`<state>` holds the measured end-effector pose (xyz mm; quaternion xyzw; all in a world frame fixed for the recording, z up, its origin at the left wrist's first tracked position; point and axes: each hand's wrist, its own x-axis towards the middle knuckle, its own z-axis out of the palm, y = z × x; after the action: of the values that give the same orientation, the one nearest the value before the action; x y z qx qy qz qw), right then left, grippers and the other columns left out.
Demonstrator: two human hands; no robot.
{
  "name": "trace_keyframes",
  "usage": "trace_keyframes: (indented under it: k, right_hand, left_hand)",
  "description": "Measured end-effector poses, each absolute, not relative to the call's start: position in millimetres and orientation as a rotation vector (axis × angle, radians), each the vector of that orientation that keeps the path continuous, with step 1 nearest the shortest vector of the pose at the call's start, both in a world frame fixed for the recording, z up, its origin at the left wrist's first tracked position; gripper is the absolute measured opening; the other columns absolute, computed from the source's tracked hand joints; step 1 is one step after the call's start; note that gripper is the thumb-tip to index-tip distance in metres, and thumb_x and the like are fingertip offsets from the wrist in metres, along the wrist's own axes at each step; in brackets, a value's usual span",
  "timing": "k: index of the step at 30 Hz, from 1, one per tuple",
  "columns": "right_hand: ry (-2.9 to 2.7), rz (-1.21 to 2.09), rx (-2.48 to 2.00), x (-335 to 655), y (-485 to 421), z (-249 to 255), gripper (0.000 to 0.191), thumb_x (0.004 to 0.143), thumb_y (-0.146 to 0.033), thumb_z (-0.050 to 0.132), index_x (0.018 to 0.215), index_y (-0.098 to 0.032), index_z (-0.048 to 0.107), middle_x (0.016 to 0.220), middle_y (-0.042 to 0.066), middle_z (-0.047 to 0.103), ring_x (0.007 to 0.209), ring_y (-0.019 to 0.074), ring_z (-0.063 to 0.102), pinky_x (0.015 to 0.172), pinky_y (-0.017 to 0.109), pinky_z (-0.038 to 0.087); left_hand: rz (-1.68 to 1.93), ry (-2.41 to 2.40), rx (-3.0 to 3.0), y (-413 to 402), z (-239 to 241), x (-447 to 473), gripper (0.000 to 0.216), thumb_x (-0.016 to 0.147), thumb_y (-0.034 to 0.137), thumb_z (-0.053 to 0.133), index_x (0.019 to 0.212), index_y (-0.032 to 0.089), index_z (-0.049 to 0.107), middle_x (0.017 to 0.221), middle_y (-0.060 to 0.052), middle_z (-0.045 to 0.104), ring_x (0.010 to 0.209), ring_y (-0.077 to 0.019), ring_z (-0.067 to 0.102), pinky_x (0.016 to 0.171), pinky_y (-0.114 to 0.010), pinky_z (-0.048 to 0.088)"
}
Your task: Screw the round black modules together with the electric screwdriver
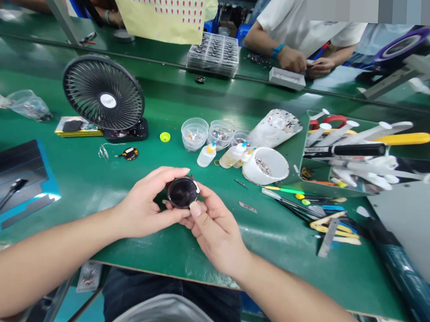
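Note:
In the head view, a round black watch case (182, 193) with a dark, glossy face and a thin rim is held above the green bench. My left hand (152, 203) grips its left side, thumb below and fingers along the top edge. On the right side, my right hand (215, 222) pinches the rim between thumb and fingers, near a small light spot. Both hands are closed on the case, and its underside is hidden. A small round circuit part (130, 153) with a thin wire lies on the bench beyond my left hand.
A black desk fan (104, 94) stands at the back left. Clear cups (195, 134), dropper bottles (206, 155) and a white bowl (278, 169) sit ahead. Tweezers and blades (327, 237) lie right, by a tool box (338, 187). Across the bench, a co-worker's hands (294, 59) handle small parts.

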<state>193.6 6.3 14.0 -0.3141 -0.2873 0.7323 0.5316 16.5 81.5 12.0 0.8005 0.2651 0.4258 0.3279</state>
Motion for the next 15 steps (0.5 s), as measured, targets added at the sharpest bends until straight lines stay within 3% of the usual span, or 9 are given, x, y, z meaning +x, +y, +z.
trace_keyframes:
  k: [15]
  right_hand:
    - [-0.745, 1.69, -0.787, 195.6, 6.1, 12.6, 0.044, 0.096, -0.045, 0.079, 0.134, -0.033, 0.059, 0.124, 0.005, 0.077, 0.123, 0.0245, 0.072, 0.11, 0.053, 0.057]
  left_hand:
    - [1.058, 0.688, 2.134, 82.1, 11.9, 15.2, 0.069, 0.09, 0.027, 0.081, 0.152, 0.029, 0.05, 0.129, -0.009, 0.069, 0.118, -0.0214, 0.07, 0.103, -0.035, 0.059]
